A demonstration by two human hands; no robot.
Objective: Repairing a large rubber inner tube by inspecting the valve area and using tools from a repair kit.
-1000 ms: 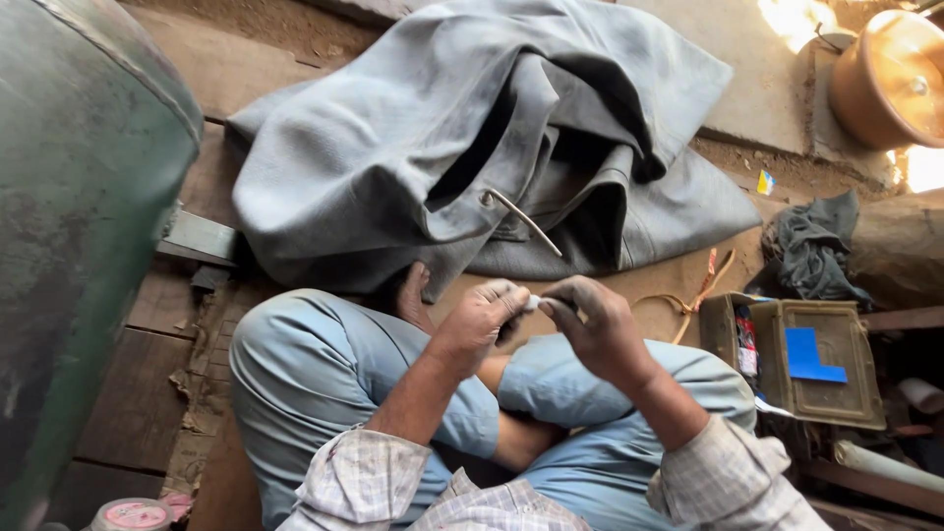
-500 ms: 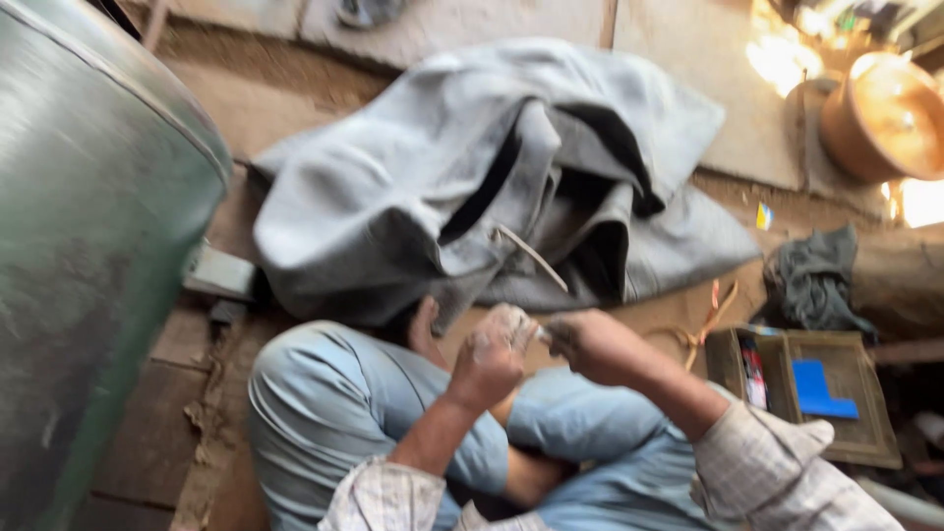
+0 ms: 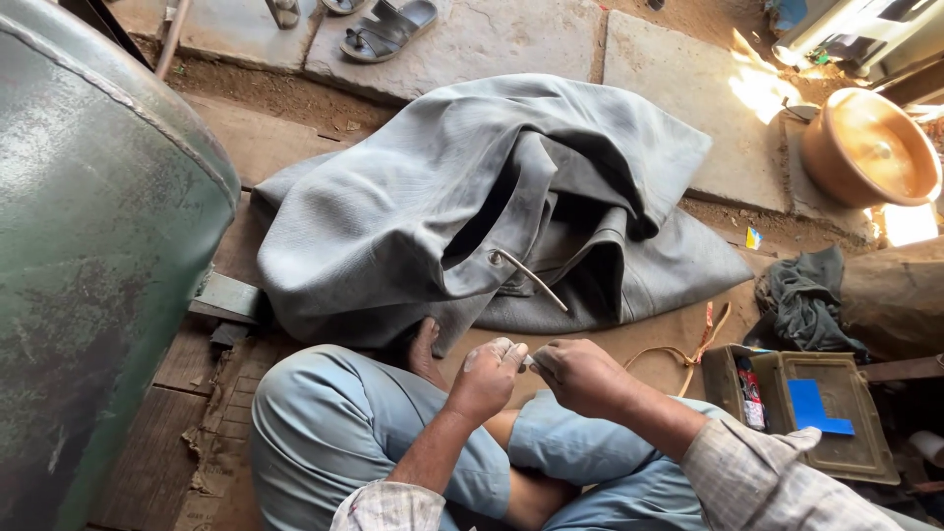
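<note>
Left hand [image 3: 489, 372] and right hand [image 3: 580, 374] meet above the crossed legs, both grips pinched together on a small white piece [image 3: 528, 361]; the grey rubber tube [image 3: 472, 206] lies just beyond, toolbox [image 3: 826, 413] at right.

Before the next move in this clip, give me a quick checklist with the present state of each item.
1. Both hands in view: ok; left hand and right hand meet over the lap.
2. Small pale piece pinched between the fingertips: ok, but what it is: cannot tell.
3. Grey rubber tube within reach: ok, lying just ahead of the knees.
4. Metal valve stem unobstructed: ok, sticking out of the tube.
5. Open green box at the right: ok.
</note>
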